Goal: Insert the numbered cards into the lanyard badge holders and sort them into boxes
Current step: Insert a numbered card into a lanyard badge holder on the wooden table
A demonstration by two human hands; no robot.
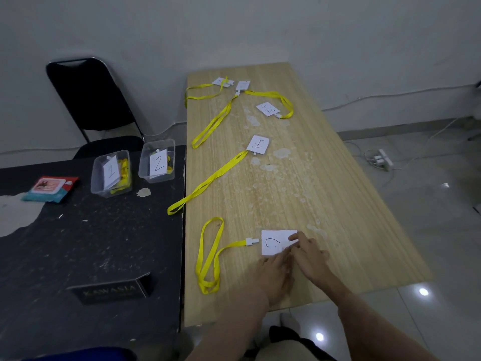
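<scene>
A white numbered card [273, 242] lies in or on a badge holder on the wooden table [325, 204], clipped to a yellow lanyard [208, 256] looping to the left. My left hand [276, 276] rests at the card's lower edge; whether its fingers hold the edge is hidden. My right hand [309, 256] pinches the card's right side with fingertips. Further back lie more badges with cards [258, 145] [268, 108] [242, 85] on yellow lanyards. Two clear boxes labelled 1 [110, 175] and 2 [157, 162] stand on the black table, with yellow lanyards inside.
The black table [78, 243] at left carries a dark cardboard box [112, 291] and a red and blue packet [49, 188]. A black chair [88, 100] stands behind it. A power strip [381, 158] and cables lie on the tiled floor at right.
</scene>
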